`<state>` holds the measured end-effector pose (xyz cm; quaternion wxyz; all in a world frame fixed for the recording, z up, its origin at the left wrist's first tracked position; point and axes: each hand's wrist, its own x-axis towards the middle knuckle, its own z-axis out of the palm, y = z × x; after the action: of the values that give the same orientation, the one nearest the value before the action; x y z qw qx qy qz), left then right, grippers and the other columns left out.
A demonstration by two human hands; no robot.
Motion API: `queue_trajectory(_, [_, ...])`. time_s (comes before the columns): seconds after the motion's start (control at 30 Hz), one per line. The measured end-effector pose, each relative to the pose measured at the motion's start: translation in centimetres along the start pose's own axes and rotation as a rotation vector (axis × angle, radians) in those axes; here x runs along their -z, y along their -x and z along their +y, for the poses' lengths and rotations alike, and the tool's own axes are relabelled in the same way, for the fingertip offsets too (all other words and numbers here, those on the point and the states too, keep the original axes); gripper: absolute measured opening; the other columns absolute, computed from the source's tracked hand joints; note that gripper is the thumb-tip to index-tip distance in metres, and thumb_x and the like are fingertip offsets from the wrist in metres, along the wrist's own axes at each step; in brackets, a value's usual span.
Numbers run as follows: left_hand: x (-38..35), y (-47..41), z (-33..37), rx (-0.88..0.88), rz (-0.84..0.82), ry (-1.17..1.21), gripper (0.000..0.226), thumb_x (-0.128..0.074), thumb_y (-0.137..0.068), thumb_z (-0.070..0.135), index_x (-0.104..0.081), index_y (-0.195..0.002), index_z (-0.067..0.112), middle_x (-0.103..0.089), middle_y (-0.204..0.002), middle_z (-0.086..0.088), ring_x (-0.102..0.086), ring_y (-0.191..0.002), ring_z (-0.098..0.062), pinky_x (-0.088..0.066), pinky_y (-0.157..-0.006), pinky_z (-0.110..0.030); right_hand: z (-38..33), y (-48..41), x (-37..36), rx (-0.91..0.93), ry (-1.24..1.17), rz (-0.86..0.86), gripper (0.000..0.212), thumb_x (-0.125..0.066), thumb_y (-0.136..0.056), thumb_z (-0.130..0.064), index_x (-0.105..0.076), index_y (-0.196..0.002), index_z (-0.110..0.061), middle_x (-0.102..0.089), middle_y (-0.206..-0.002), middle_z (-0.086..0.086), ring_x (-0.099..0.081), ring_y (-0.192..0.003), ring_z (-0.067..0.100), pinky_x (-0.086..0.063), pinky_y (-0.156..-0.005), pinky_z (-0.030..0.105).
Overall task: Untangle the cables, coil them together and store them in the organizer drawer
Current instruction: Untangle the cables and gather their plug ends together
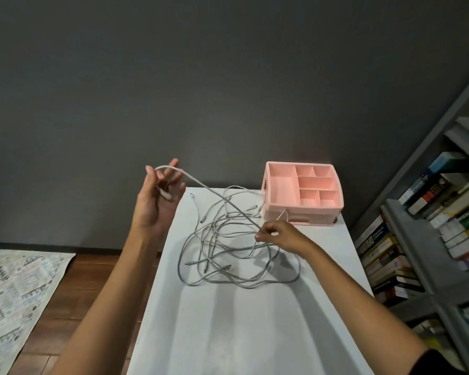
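One cable (214, 193) stretched between both hands: left hand (157, 201) raised, fingers curled round its end; right hand (279, 235) pinching it just beside the organizer (303, 185) at the far right. Other cables (228, 255) tangled on the table (241, 334). Untangling barely started; next, likely easing this strand out of the loops, drawer (309, 216) not yet open

One view only, head-worn, wide-angle. Looks forward and down along both forearms onto the table (241, 320), near. Left hand (157, 198), right hand (279, 235) and cables (217, 239) sit mid-frame. Wall (201, 77) fills the upper half; bookshelf (431, 226) leans in at right, rug (16, 288) lower left.
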<state>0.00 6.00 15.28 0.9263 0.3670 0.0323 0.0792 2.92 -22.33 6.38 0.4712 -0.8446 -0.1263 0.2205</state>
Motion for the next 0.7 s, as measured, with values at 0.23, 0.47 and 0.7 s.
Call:
queue_trajectory(0.23, [-1.4, 0.0, 0.2, -0.046, 0.177, -0.030, 0.037, -0.044, -0.099, 0.035, -0.046, -0.066, 0.017, -0.072, -0.072, 0.002, -0.071, -0.077, -0.012, -0.057, -0.071, -0.028, -0.2, -1.0, -0.9, 0.038, 0.028, 0.266, 0.017, -0.050, -0.096, -0.003, -0.066, -0.092, 0.001, -0.066, -0.088, 0.007, -0.062, -0.079, 0.010, -0.043, -0.074, 0.014])
queue_trajectory(0.47, [0.9, 1.5, -6.0, 0.062, -0.042, -0.815, 0.028, -0.044, -0.101, 0.026, -0.056, -0.083, 0.009, -0.074, -0.088, -0.005, -0.070, -0.076, -0.018, -0.053, -0.065, -0.027, -8.2, -0.9, 0.8, 0.201, -0.378, 0.244, 0.009, -0.055, -0.095, -0.010, -0.062, -0.090, -0.007, -0.070, -0.085, 0.012, -0.067, -0.062, 0.012, -0.054, -0.062, 0.021])
queue_trajectory(0.7, [-1.1, 2.3, -9.2, 0.090, -0.222, -0.996, 0.019, -0.058, -0.094, 0.020, -0.070, -0.098, 0.005, -0.074, -0.092, -0.005, -0.066, -0.072, -0.012, -0.052, -0.071, -0.025, -13.6, 0.2, 2.0, 0.370, -0.416, 0.194, 0.009, -0.057, -0.095, -0.011, -0.062, -0.087, -0.010, -0.073, -0.075, 0.001, -0.065, -0.058, 0.011, -0.052, -0.057, 0.018])
